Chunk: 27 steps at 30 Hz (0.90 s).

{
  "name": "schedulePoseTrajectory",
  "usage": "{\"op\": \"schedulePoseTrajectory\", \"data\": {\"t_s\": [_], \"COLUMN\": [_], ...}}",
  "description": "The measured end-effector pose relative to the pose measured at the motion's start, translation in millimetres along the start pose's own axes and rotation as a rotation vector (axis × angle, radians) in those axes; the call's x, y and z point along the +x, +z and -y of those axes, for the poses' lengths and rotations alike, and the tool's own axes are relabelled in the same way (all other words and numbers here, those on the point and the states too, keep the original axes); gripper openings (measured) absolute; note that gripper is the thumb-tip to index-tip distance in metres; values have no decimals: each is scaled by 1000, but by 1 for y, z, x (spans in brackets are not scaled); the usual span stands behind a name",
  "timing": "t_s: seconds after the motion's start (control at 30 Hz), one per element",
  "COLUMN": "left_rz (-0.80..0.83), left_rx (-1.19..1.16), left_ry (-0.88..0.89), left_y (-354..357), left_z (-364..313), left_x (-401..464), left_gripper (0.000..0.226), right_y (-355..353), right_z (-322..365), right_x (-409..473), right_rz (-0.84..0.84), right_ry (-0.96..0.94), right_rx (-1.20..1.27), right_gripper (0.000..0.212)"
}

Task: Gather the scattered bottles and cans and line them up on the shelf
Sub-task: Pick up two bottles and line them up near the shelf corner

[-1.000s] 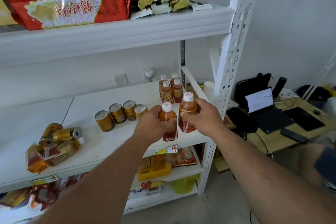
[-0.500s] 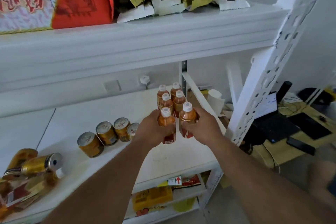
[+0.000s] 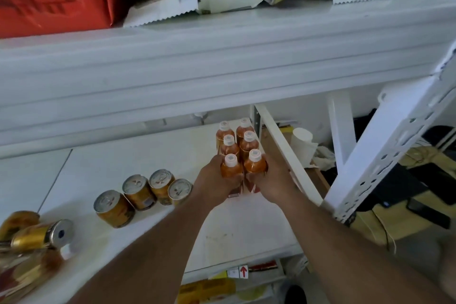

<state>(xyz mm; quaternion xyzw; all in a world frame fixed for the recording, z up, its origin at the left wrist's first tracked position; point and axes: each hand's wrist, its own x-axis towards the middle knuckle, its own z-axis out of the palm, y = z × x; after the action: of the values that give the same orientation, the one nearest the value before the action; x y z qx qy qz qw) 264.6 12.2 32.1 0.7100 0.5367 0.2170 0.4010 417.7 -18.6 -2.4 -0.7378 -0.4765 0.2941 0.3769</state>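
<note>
My left hand [image 3: 217, 180] grips an orange tea bottle [image 3: 230, 168] with a white cap. Beside it, my right hand [image 3: 271, 180] grips a second such bottle [image 3: 255, 163]. Both stand upright on the white shelf [image 3: 148, 155], directly in front of several matching bottles [image 3: 238, 138] set in two columns at the shelf's right end. A row of several upright golden cans [image 3: 145, 191] stands left of my hands. At the far left, cans and bottles [image 3: 32, 237] lie tumbled in a heap.
The upper shelf [image 3: 222, 61] overhangs close above, loaded with red bags and gold-and-white packets. A white diagonal brace [image 3: 286, 155] and perforated upright [image 3: 394, 145] border the bottles on the right. A desk with cables sits beyond, lower right.
Both hands carried their bottles forward and down onto the shelf, up against the standing bottles. My head moved closer and lower, so the upper shelf fills more of the view.
</note>
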Motion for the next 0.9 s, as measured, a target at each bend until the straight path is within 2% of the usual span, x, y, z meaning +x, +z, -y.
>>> {"op": "schedulePoseTrajectory", "data": {"t_s": [0.17, 0.3, 0.4, 0.57, 0.67, 0.9], "left_rz": [-9, -50, -77, -130, -111, -98], "left_rx": [-28, -56, -80, 66, 156, 183], "left_ry": [-48, -75, -66, -104, -138, -170], "left_y": [6, 14, 20, 24, 26, 28], "left_z": [10, 14, 22, 39, 42, 42], "left_x": [8, 17, 18, 17, 22, 30], "left_gripper": [46, 57, 62, 67, 52, 53], "right_y": [3, 2, 5, 7, 10, 13], "right_z": [-4, -5, -11, -15, -16, -17], "right_x": [0, -1, -1, 1, 5, 11], "right_rz": [6, 45, 52, 34, 22, 2], "right_ry": [13, 44, 111, 140, 150, 164], "right_rx": [22, -36, -138, -245, -252, -233], "right_gripper": [10, 26, 46, 40, 43, 39]}}
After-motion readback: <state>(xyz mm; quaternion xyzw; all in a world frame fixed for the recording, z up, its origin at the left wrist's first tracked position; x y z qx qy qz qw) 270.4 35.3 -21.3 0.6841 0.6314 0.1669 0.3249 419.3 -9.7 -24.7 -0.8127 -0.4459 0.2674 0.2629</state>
